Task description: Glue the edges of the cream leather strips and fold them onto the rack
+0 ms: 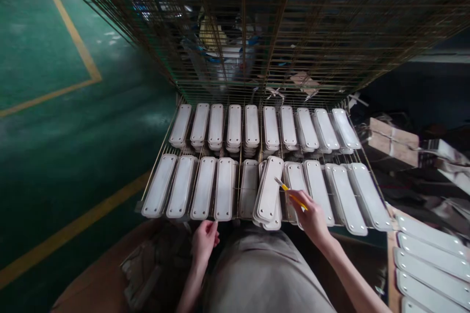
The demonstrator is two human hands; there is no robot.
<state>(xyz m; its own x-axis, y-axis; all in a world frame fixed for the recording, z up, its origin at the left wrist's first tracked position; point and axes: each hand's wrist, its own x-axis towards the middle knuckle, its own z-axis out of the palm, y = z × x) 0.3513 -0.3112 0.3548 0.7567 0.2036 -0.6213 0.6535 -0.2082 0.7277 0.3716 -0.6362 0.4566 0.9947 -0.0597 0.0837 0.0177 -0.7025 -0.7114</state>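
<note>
My right hand (308, 215) is closed round the yellow handle of a small paintbrush (291, 192). The brush tip rests on or just above a white rounded strip (270, 188), which lies askew on top of a stack in the front row. Below the rack's front edge is my left hand (204, 238), its fingers curled in. Its fingertips are close to the lower end of another white strip (223, 190); whether they touch it or pinch anything is hidden. Each strip has small dark dots or holes near its corners.
Two rows of stacked white strips (251, 124) lie on a wire rack (163, 149). Wire mesh (312, 34) rises behind it. More strips (433, 257) lie on a board at the lower right. Tied cardboard (394, 142) is to the right. Green floor (121, 142) extends left.
</note>
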